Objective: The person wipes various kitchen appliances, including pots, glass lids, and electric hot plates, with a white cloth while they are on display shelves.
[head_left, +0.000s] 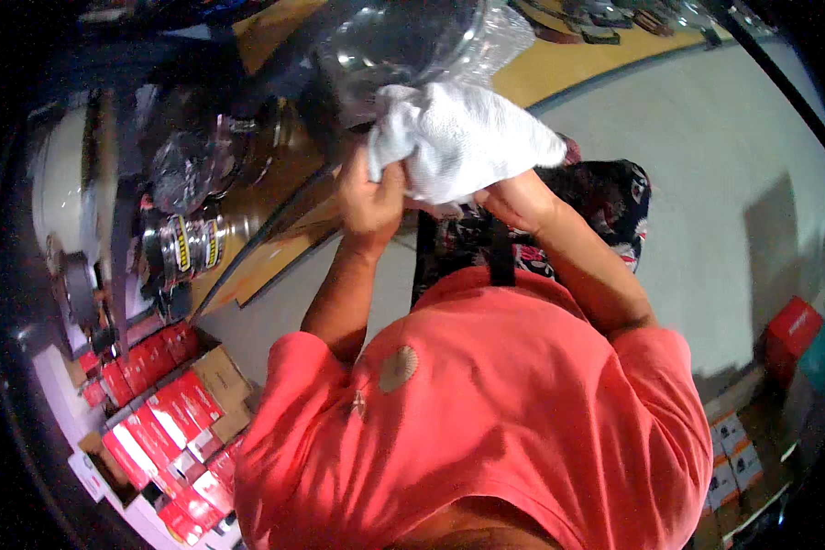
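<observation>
A white textured cloth [467,137] hangs bunched between my two hands, above my lap. My left hand [371,196] grips its left edge, with the thumb pressed on top of the fabric. The lower right part of the cloth is held by my right hand [519,199], whose fingers are partly covered by it. I cannot tell whether anything lies inside the folds. Just beyond the cloth is a large round dark object [405,41] with a glossy surface, partly wrapped in clear plastic film [509,41].
A yellow-brown tabletop [557,65] carries dark curved parts [591,27] at its far side. On the left stand shiny cylindrical items with yellow labels [196,240], near a black cable [261,234]. Red and white boxes [172,426] are stacked lower left, with more boxes [735,454] lower right.
</observation>
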Tool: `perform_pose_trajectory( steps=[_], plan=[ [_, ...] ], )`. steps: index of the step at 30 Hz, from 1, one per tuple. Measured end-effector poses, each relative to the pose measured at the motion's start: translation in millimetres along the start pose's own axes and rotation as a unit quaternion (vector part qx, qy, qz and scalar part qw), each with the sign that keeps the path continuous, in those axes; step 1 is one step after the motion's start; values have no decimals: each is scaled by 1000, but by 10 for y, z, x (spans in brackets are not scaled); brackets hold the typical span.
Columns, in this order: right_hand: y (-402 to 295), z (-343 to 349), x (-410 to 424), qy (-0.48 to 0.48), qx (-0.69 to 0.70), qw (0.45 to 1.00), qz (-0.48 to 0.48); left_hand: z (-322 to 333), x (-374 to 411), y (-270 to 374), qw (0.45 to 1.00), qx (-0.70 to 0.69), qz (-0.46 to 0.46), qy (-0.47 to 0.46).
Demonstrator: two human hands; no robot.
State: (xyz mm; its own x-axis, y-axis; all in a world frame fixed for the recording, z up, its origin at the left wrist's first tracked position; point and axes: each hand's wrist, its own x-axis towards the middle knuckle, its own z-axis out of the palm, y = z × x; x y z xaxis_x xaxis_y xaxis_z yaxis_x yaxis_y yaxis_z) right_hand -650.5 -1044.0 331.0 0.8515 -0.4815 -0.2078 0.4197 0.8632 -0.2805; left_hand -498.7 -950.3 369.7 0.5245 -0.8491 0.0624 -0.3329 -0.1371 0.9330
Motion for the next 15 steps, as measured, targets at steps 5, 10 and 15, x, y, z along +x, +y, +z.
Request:
perform_pose_trajectory(
  steps=[5, 10, 15],
  plan=[
    [-114, -234, -142, 74, -383, 921, 9, -760, 37, -36, 866, -495, -6, 68],
    [-166, -655, -429, 169, -387, 906, 35, -1046, 440, 730, 872, 7, 309, 379],
    [-286, -782, -724, 248, -413, 875, 48, -1137, 1194, 541, 882, 403, 158, 186]
  ],
)
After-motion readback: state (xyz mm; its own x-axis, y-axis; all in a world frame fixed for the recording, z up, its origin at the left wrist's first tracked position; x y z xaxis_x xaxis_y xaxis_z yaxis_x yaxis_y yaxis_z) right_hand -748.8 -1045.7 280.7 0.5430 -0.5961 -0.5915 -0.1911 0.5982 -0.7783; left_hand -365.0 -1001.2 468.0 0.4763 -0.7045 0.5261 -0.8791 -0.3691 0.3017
